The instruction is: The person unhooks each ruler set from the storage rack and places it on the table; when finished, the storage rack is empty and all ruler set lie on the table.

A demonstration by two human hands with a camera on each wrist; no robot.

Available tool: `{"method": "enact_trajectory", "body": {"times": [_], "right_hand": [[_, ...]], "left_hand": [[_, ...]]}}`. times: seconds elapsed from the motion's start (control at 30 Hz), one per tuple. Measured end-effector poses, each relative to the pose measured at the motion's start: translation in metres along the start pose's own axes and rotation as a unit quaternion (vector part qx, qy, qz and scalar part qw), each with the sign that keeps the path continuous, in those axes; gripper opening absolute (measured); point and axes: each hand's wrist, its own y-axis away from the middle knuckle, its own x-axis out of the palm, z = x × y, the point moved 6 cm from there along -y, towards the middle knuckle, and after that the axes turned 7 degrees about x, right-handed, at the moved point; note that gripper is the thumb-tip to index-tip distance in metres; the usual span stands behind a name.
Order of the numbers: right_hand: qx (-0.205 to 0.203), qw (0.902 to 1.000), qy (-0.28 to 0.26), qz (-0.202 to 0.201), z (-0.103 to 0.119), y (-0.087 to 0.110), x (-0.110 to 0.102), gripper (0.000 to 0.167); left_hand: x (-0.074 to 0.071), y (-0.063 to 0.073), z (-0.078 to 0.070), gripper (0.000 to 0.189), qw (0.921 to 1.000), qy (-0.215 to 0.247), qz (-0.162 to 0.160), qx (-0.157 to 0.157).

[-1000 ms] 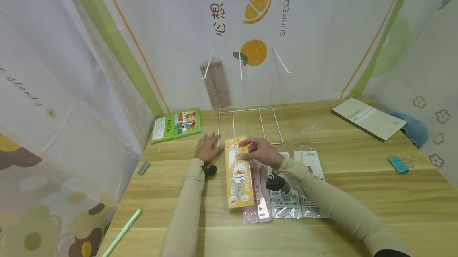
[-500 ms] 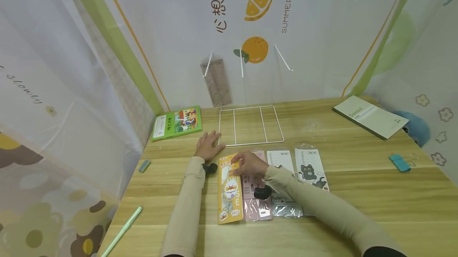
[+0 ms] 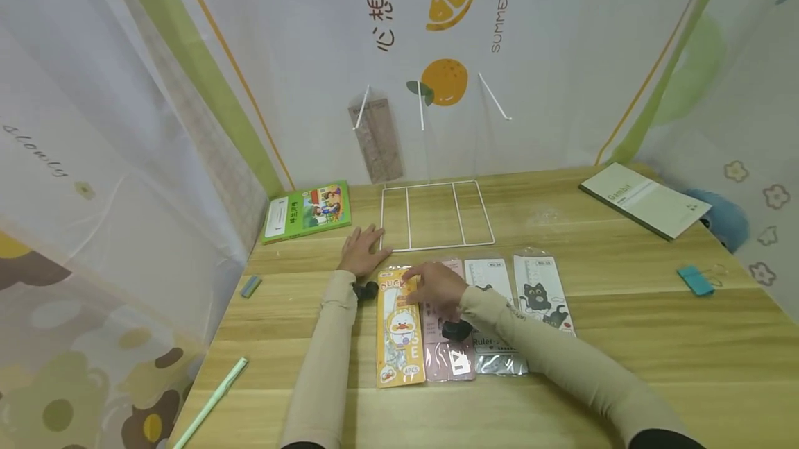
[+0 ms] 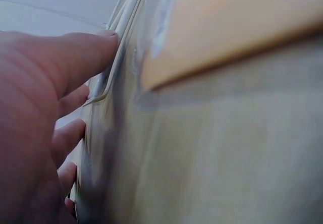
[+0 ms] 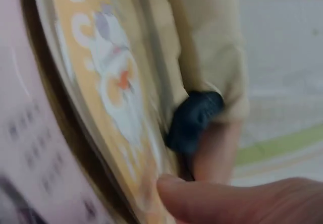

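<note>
My right hand [image 3: 437, 288] pinches the upper right edge of a yellow duck-print packet [image 3: 399, 348], marked 4PCS, which lies on the table. In the right wrist view the thumb [image 5: 176, 188] is at the packet's edge. My left hand [image 3: 362, 252] rests with fingers spread at the front left corner of a white wire rack [image 3: 437, 248]; its thumb [image 4: 96, 47] reaches the wire in the left wrist view. Right of the yellow packet lie a pink packet [image 3: 451, 359] and two cat-print ruler sets [image 3: 542, 286], partly hidden by the right arm.
Three white hooks [image 3: 421, 105] rise at the back, with a brownish ruler packet [image 3: 377, 140] at the left one. Around stand a green book [image 3: 306, 212], an eraser [image 3: 251, 286], a pale green pen [image 3: 212, 400], a notebook [image 3: 646, 200] and a teal binder clip [image 3: 696, 280].
My right hand has brought the yellow packet down and left, from over the pink packet to the table beside it. It now lies straighter. The left hand has stayed at the rack.
</note>
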Motion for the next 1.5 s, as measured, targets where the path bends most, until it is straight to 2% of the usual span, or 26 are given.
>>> {"method": "enact_trajectory", "body": {"times": [0.13,0.23,0.33,0.4,0.47,0.6,0.73,1.0,1.27,1.4,1.5], "right_hand": [[-0.027,0.9978,-0.026,-0.054,-0.015,-0.005,-0.034,0.049],[-0.055,0.9897,-0.004,-0.132,-0.037,-0.012,-0.074,0.054],[-0.052,0.9794,0.023,-0.194,-0.065,-0.013,-0.113,0.056],[-0.032,0.9779,0.033,-0.204,-0.087,-0.013,-0.131,0.055],[-0.010,0.9801,0.053,-0.191,-0.108,-0.013,-0.141,0.056],[0.019,0.9859,0.090,-0.140,-0.140,-0.017,-0.140,0.059],[0.020,0.9893,0.083,-0.118,-0.155,-0.021,-0.135,0.061],[0.011,0.9890,0.085,-0.121,-0.157,-0.023,-0.133,0.068],[-0.001,0.9906,0.057,-0.124,-0.164,-0.028,-0.134,0.069],[0.007,0.9907,0.046,-0.128,-0.173,-0.031,-0.132,0.071],[0.008,0.9900,0.045,-0.133,-0.174,-0.031,-0.131,0.070]], "left_hand": [[0.002,-0.002,0.001,0.064,1.0000,-0.006,0.000,-0.001],[0.002,-0.003,0.002,0.064,1.0000,-0.006,0.000,-0.002],[0.002,-0.003,0.001,0.064,1.0000,0.006,0.000,0.000],[0.002,-0.002,0.000,0.064,1.0000,0.009,0.000,0.000],[0.002,-0.001,0.000,0.063,0.9999,0.012,-0.001,-0.001],[0.001,0.000,0.002,0.063,1.0000,0.007,-0.003,-0.005],[0.001,0.000,0.002,0.063,0.9999,0.009,-0.003,-0.005],[0.001,0.000,0.000,0.064,0.9999,0.012,-0.001,-0.007],[-0.002,-0.002,0.001,0.061,0.9998,0.019,0.002,0.005],[-0.010,0.001,-0.001,0.055,0.9985,0.054,0.003,0.004],[-0.024,-0.001,-0.003,0.049,0.9950,0.097,-0.022,-0.001]]}}
